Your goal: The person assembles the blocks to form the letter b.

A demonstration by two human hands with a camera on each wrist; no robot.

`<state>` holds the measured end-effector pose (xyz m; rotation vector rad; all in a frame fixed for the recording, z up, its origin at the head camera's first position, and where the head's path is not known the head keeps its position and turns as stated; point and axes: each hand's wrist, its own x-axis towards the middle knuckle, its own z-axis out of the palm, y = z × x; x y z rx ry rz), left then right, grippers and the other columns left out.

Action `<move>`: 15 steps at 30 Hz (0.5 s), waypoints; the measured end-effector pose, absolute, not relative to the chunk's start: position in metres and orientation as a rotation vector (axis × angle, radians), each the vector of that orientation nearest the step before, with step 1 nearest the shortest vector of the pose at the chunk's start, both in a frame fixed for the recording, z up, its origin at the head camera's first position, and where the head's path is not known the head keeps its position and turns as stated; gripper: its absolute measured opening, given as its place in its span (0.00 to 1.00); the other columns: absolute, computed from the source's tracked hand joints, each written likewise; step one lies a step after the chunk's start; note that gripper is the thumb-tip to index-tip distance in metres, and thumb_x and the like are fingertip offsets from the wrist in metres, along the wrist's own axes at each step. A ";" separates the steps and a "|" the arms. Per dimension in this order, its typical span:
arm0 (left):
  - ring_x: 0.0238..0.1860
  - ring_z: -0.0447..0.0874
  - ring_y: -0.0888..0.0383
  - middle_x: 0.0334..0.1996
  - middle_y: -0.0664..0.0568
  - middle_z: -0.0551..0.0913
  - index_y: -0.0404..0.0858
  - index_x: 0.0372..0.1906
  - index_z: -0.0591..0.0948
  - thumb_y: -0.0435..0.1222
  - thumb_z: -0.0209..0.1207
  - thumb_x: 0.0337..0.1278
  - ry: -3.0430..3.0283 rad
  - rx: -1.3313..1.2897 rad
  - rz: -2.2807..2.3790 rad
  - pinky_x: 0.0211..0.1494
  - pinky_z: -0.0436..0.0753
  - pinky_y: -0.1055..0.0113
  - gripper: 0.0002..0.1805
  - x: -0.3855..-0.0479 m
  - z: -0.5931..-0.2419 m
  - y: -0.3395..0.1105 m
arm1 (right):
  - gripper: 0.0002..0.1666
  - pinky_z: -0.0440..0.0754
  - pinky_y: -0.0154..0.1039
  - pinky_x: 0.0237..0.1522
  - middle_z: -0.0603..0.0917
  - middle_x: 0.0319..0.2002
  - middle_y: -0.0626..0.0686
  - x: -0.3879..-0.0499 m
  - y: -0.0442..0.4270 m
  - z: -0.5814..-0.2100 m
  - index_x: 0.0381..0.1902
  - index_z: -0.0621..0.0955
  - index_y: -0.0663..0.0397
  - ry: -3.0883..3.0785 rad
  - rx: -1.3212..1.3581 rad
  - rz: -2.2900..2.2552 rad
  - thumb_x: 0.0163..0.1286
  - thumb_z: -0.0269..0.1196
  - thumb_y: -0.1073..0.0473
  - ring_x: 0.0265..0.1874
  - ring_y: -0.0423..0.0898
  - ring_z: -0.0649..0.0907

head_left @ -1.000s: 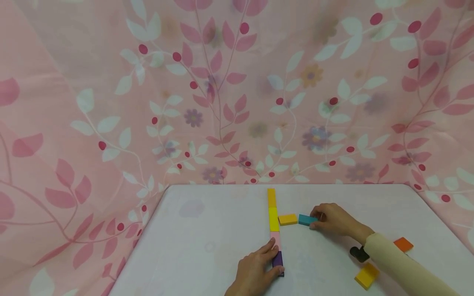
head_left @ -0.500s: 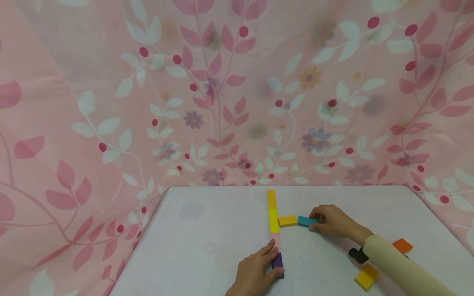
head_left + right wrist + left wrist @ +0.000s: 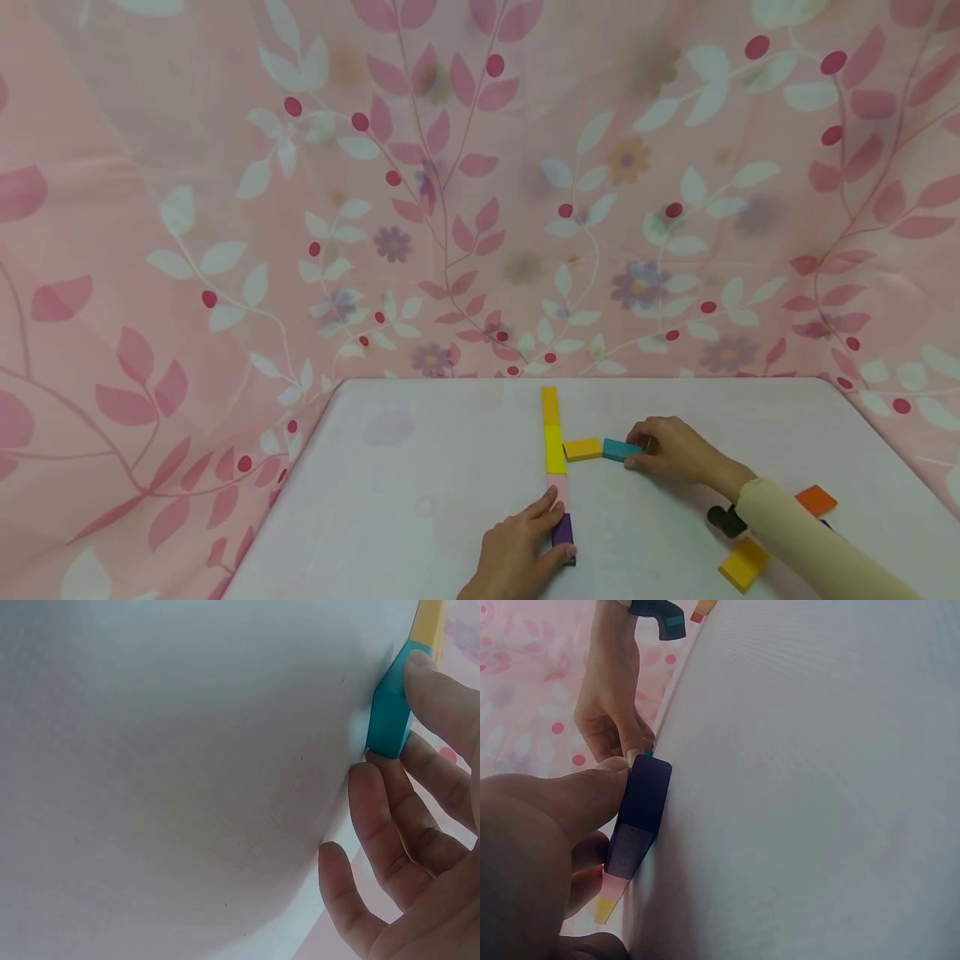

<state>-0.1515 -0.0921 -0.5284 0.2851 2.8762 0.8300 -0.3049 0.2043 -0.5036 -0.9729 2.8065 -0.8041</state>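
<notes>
A straight row of flat blocks runs away from me: a purple block [image 3: 562, 530], a pink block [image 3: 557, 481], a bright yellow block [image 3: 555, 450] and an orange-yellow block [image 3: 551, 407]. My left hand [image 3: 513, 550] holds the purple block at the near end, thumb at its near edge and fingers along the pink one. Another orange-yellow block [image 3: 583, 450] juts rightward from the row, beside the bright yellow one. At its right end lies a teal block [image 3: 619, 451], slightly angled. My right hand [image 3: 678, 450] pinches the teal block, thumb on its near side [image 3: 390, 720].
Right of the row, an orange block [image 3: 816, 502] and a yellow block [image 3: 744, 565] lie loose near my right sleeve [image 3: 817, 542]. A bit of something blue shows beside the sleeve. A pink floral cloth [image 3: 480, 208] hangs behind the white table [image 3: 390, 500].
</notes>
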 end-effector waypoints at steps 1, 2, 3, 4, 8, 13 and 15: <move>0.69 0.83 0.55 0.75 0.72 0.73 0.59 0.70 0.80 0.62 0.68 0.61 2.875 0.285 0.832 0.58 0.88 0.45 0.34 -0.152 -0.528 -0.092 | 0.20 0.81 0.30 0.36 0.83 0.33 0.39 -0.305 0.204 -0.504 0.46 0.88 0.52 2.808 -0.976 -0.806 0.65 0.77 0.45 0.30 0.32 0.76; 0.69 0.83 0.55 0.75 0.72 0.73 0.59 0.70 0.81 0.62 0.68 0.61 2.871 0.283 0.834 0.58 0.88 0.45 0.34 -0.152 -0.528 -0.092 | 0.20 0.82 0.30 0.36 0.83 0.34 0.39 -0.305 0.205 -0.504 0.46 0.88 0.52 2.809 -0.978 -0.808 0.65 0.77 0.45 0.30 0.32 0.76; 0.69 0.82 0.56 0.75 0.72 0.73 0.59 0.70 0.81 0.63 0.68 0.61 2.869 0.281 0.834 0.58 0.88 0.45 0.34 -0.152 -0.528 -0.092 | 0.20 0.82 0.30 0.36 0.83 0.34 0.39 -0.305 0.205 -0.504 0.46 0.88 0.53 2.810 -0.982 -0.808 0.65 0.77 0.45 0.30 0.32 0.76; 0.70 0.82 0.56 0.75 0.72 0.73 0.59 0.70 0.81 0.63 0.68 0.61 2.867 0.280 0.834 0.58 0.88 0.45 0.34 -0.152 -0.527 -0.092 | 0.20 0.82 0.30 0.36 0.83 0.34 0.39 -0.304 0.205 -0.504 0.46 0.88 0.53 2.812 -0.984 -0.809 0.65 0.77 0.45 0.30 0.31 0.76; 0.69 0.82 0.57 0.75 0.72 0.73 0.59 0.71 0.80 0.63 0.68 0.61 2.869 0.284 0.825 0.58 0.88 0.46 0.34 -0.151 -0.527 -0.093 | 0.20 0.82 0.30 0.36 0.83 0.34 0.39 -0.304 0.205 -0.505 0.46 0.88 0.52 2.819 -0.990 -0.808 0.65 0.77 0.45 0.30 0.31 0.76; 0.69 0.83 0.55 0.75 0.71 0.73 0.59 0.71 0.80 0.63 0.67 0.62 2.885 0.307 0.824 0.57 0.88 0.46 0.34 -0.150 -0.528 -0.094 | 0.20 0.82 0.30 0.36 0.83 0.33 0.39 -0.303 0.205 -0.505 0.46 0.88 0.52 2.830 -1.002 -0.816 0.65 0.77 0.46 0.30 0.32 0.76; 0.69 0.82 0.55 0.75 0.72 0.72 0.59 0.72 0.80 0.63 0.67 0.62 2.881 0.308 0.830 0.57 0.88 0.45 0.35 -0.150 -0.528 -0.094 | 0.20 0.82 0.30 0.36 0.83 0.33 0.38 -0.302 0.204 -0.505 0.45 0.88 0.52 2.835 -1.001 -0.823 0.64 0.78 0.46 0.30 0.32 0.76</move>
